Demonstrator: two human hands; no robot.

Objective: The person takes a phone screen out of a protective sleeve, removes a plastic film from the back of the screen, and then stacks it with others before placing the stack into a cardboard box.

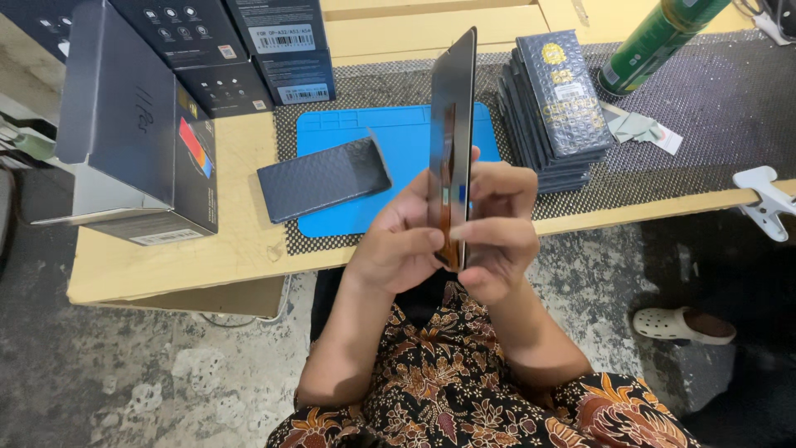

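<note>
You hold 1 thin dark panel (452,124) upright and edge-on to the camera, in front of your chest and above the near table edge (199,278). Your left hand (398,241) grips the panel's lower part from the left, thumb laid across its face and fingers curled behind. Your right hand (497,232) closes on the same lower part from the right, fingertips pinching the thin edge. Neither hand is spread; both are closed on the panel.

An orange-brown flex strip (448,199) runs down the panel's face to its bottom end, between your 2 thumbs. As a judgement, this step is an inspection of the panel.

1. Keep pressure on the edges only; the panel looks thin and is likely to flex or crack.
2. Keep the thumbs off the flex strip where possible; it looks easy to crease.
3. Keep the panel over your lap or the table, so that a slip ends in a short fall.

The panel's upper half stands free above both hands, in line with the blue mat (398,137) on the table. A dark textured sleeve (323,178) lies on that mat, well apart from your hands. A stack of dark packets (555,108) sits right of the mat, and grey boxes (141,124) stand to the left.
</note>
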